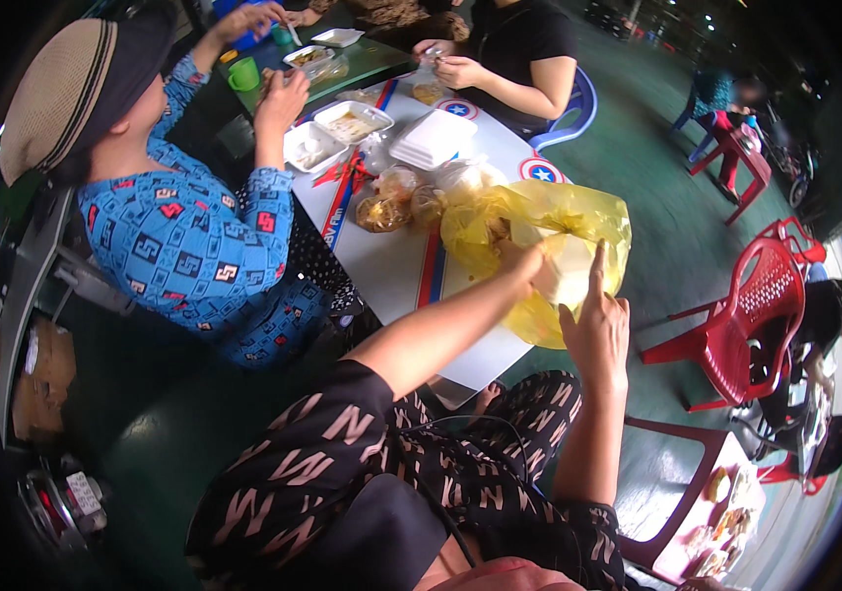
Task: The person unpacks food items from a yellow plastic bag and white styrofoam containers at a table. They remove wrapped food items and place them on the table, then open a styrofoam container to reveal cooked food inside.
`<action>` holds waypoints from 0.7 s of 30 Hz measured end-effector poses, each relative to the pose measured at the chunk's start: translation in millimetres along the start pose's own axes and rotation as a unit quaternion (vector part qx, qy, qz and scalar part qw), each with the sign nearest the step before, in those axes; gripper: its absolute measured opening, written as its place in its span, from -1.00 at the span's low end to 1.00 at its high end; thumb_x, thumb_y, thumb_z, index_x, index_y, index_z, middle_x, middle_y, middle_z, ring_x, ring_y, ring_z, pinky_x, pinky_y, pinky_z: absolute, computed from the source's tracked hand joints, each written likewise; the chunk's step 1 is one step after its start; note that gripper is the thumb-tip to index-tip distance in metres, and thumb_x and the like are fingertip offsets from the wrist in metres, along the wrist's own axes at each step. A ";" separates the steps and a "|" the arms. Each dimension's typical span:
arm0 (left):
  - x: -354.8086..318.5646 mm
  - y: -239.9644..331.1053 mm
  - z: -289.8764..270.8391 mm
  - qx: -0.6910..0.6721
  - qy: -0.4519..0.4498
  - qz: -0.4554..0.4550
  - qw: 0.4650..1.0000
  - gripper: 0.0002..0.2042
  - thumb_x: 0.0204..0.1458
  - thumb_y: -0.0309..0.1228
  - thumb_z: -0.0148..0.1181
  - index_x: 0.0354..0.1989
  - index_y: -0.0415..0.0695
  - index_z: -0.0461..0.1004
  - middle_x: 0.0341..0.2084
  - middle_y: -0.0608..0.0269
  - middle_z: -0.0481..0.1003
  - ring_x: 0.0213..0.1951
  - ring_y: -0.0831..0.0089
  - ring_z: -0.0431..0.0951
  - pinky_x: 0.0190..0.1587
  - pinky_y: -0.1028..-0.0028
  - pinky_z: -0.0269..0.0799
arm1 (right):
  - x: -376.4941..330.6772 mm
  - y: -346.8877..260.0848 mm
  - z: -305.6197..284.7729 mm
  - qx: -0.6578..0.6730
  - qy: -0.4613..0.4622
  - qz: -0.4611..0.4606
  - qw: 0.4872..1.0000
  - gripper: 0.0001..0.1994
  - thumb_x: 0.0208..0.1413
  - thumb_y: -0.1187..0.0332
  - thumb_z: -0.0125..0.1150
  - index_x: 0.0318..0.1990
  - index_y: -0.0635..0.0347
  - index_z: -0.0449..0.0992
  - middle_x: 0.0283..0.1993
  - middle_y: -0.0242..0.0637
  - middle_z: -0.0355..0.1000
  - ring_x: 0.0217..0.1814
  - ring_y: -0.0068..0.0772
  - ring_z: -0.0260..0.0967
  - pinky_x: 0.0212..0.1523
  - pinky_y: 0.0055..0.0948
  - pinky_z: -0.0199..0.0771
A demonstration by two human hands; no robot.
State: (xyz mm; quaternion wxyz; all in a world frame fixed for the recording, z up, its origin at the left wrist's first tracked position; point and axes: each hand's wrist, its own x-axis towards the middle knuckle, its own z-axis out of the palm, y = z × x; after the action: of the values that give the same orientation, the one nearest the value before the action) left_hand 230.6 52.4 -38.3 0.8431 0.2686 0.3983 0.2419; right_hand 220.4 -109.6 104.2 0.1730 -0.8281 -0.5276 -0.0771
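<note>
A crumpled yellow plastic bag [588, 212] lies open at the table's near right corner, a pale white box [571, 264] showing inside it. My left hand [524, 268] reaches into the bag beside the box, its fingers mostly hidden. At the bag's right edge is my right hand [598, 325], index finger stretched along the plastic and thumb apart. Left of the bag sit clear plastic bags of food [383, 212]. Behind them is a stack of closed white foam boxes [434, 138].
Opened foam trays [352, 120] lie at the table's far left. A person in a patterned blue shirt [184, 227] sits left; another in black [524, 59] sits across. Red plastic chairs [761, 315] stand right. A green cup [242, 74] is on the farther table.
</note>
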 end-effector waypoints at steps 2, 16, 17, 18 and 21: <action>-24.0 -8.7 13.3 0.041 0.107 0.065 0.991 -0.33 -0.15 -0.37 0.35 0.07 -0.25 0.06 -0.15 0.04 0.36 -0.21 0.28 0.48 -0.24 0.25 0.50 | -3.4 2.8 -0.9 0.035 0.002 0.013 0.999 -0.03 -0.22 0.45 0.33 0.34 0.28 -0.19 -0.53 -0.13 0.44 -0.43 -0.17 0.42 -0.19 -0.32 0.31; -123.6 43.4 -51.8 0.577 -0.149 0.287 0.750 -0.30 -0.14 -0.27 0.30 0.17 -0.24 0.13 -0.09 -0.16 0.41 -0.05 0.12 0.47 -0.08 0.33 0.43 | 17.2 25.0 -10.7 0.154 0.172 0.222 0.947 0.00 -0.19 0.54 0.29 0.38 -0.09 -0.23 -0.62 -0.24 0.30 -0.58 -0.31 0.28 -0.42 -0.34 0.31; -130.2 43.9 -57.0 0.579 -0.174 0.280 0.746 -0.33 -0.12 -0.29 0.29 0.16 -0.24 0.15 -0.11 -0.16 0.43 -0.08 0.10 0.49 -0.09 0.31 0.43 | 20.7 27.1 -8.2 0.167 0.192 0.218 0.942 -0.01 -0.18 0.56 0.28 0.38 -0.08 -0.24 -0.65 -0.28 0.24 -0.61 -0.38 0.23 -0.44 -0.37 0.29; -137.8 44.5 -60.6 0.580 -0.199 0.273 0.741 -0.36 -0.11 -0.30 0.27 0.15 -0.24 0.17 -0.13 -0.15 0.44 -0.12 0.08 0.51 -0.09 0.30 0.43 | 23.9 30.1 -5.6 0.179 0.213 0.215 0.936 -0.01 -0.18 0.57 0.26 0.38 -0.08 -0.24 -0.68 -0.32 0.19 -0.63 -0.46 0.17 -0.46 -0.41 0.27; -155.4 46.1 -65.7 0.597 -0.196 0.337 0.701 -0.47 -0.07 -0.41 0.22 0.12 -0.21 0.24 -0.29 -0.07 0.51 -0.20 0.14 0.55 -0.14 0.31 0.46 | 29.0 33.4 0.7 0.275 0.227 0.169 0.919 -0.08 -0.18 0.65 0.14 0.38 -0.12 -0.14 -0.60 -0.46 0.16 -0.56 -0.59 0.13 -0.38 -0.56 0.27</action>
State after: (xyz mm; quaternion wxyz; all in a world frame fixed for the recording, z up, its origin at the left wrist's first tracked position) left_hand 81.1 7.0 40.3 0.4274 0.8732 0.1681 0.1631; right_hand 263.0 -97.7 105.7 0.5200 -0.7848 -0.3263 -0.0845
